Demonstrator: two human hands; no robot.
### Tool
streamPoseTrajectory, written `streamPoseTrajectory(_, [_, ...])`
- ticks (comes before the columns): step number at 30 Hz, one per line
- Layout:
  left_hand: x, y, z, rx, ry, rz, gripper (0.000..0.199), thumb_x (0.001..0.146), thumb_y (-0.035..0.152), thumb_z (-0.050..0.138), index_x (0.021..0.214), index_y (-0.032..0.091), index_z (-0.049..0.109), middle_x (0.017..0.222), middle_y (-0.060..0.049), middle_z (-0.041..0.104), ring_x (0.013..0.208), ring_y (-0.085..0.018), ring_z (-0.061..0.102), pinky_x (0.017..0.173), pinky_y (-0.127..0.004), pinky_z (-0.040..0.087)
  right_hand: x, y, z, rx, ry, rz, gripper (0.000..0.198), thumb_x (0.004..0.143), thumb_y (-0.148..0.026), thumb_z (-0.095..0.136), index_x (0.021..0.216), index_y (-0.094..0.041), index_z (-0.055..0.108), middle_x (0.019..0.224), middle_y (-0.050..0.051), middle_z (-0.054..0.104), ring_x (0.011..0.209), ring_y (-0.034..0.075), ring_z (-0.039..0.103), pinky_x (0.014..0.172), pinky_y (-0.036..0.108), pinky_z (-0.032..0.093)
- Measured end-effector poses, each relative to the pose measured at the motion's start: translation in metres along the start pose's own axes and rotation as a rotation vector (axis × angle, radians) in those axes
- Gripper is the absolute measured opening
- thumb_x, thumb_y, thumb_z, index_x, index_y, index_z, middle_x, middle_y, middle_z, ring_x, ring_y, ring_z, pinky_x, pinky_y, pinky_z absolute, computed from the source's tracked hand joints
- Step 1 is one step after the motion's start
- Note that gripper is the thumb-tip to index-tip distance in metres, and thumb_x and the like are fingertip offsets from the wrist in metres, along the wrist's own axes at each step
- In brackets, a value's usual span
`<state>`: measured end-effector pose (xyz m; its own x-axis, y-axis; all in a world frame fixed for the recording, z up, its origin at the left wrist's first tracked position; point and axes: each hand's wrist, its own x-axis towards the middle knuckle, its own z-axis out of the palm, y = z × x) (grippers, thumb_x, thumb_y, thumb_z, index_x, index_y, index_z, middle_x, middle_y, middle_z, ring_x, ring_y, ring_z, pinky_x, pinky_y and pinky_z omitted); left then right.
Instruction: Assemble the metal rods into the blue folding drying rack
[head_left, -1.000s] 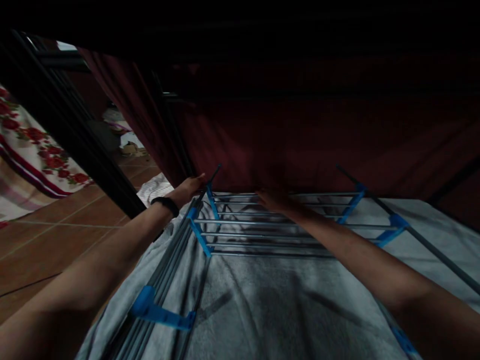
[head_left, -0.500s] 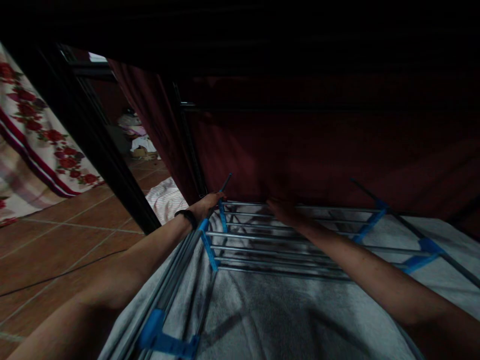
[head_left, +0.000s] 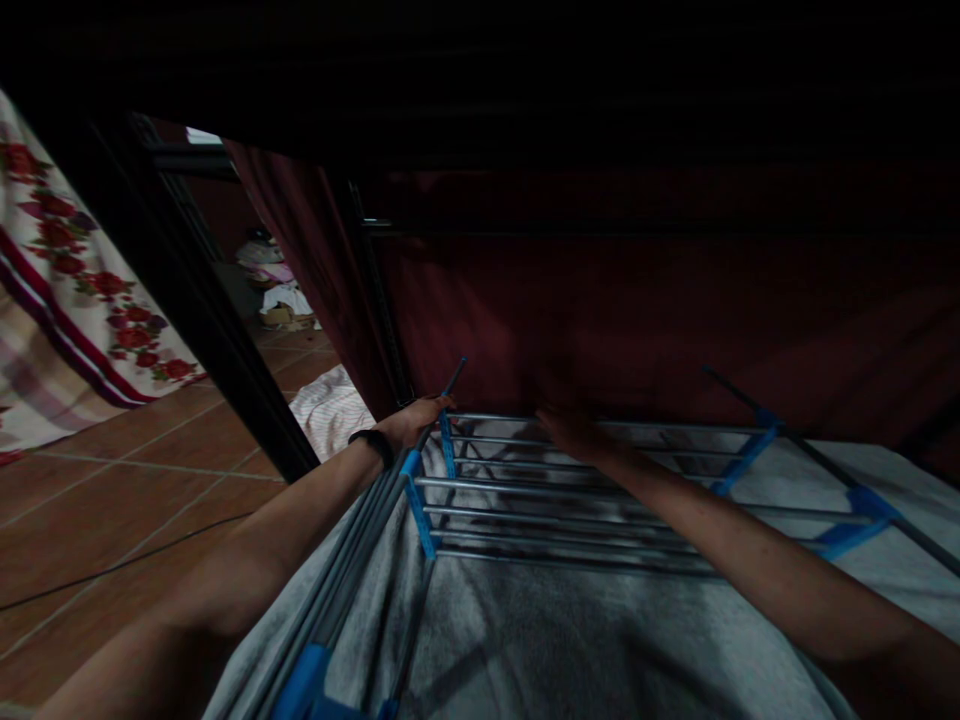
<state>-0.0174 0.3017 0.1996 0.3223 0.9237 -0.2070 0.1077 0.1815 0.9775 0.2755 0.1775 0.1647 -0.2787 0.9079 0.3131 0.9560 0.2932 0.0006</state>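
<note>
A rack of grey metal tubes with blue plastic joints lies on a grey blanket. At its far left corner my left hand, with a black band at the wrist, is closed round the frame by a blue joint. My right hand reaches over the tubes to the farthest one and grips it near the middle. Deep shadow dims the fingers of that hand. Along the near left side, several tubes run close together to another blue joint.
A dark red curtain hangs right behind the rack. To the left stands a black post. Beyond it are a tiled floor with a cable, a striped cloth, a floral blanket and a pile of items.
The whole scene sits slightly lower in the picture, as the head view tilted up a little. Both hands keep their places on the rack.
</note>
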Motion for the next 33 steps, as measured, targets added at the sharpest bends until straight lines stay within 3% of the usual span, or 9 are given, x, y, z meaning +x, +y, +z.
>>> streamPoseTrajectory(4, [0.002, 0.001, 0.001, 0.009, 0.006, -0.022, 0.022, 0.078, 0.027, 0.087, 0.079, 0.017, 0.068, 0.067, -0.002, 0.068, 0.058, -0.015, 0.062, 0.057, -0.026, 0.049, -0.002, -0.001, 0.0, -0.018, -0.022, 0.019, 0.026, 0.107, -0.013, 0.044, 0.117, -0.017, 0.068, 0.121, 0.013, 0.071, 0.117, 0.024, 0.065, 0.102, 0.036, 0.047])
streamPoseTrajectory(15, [-0.006, -0.004, 0.0, -0.054, -0.014, -0.013, 0.033, 0.087, 0.045, 0.083, 0.094, 0.017, 0.07, 0.079, -0.006, 0.072, 0.065, -0.017, 0.066, 0.058, -0.027, 0.053, 0.001, 0.007, 0.001, 0.041, -0.033, -0.019, 0.027, 0.106, -0.011, 0.046, 0.117, -0.016, 0.07, 0.122, 0.015, 0.074, 0.119, 0.025, 0.068, 0.104, 0.036, 0.048])
streamPoseTrajectory(27, [0.001, -0.006, -0.001, -0.101, -0.026, -0.013, 0.02, 0.093, 0.035, 0.078, 0.093, 0.018, 0.069, 0.08, -0.004, 0.073, 0.064, -0.015, 0.067, 0.059, -0.025, 0.055, 0.004, 0.014, -0.003, 0.209, -0.016, -0.045, 0.036, 0.103, -0.014, 0.049, 0.131, -0.018, 0.072, 0.137, 0.017, 0.073, 0.128, 0.028, 0.07, 0.113, 0.047, 0.051])
streamPoseTrajectory(33, [-0.001, -0.005, -0.001, -0.087, -0.034, -0.012, 0.019, 0.092, 0.035, 0.078, 0.092, 0.018, 0.069, 0.078, -0.004, 0.072, 0.063, -0.015, 0.067, 0.06, -0.026, 0.054, 0.005, 0.015, -0.001, 0.212, -0.015, -0.044, 0.042, 0.102, -0.012, 0.048, 0.137, -0.021, 0.07, 0.14, 0.014, 0.072, 0.132, 0.026, 0.068, 0.115, 0.044, 0.051])
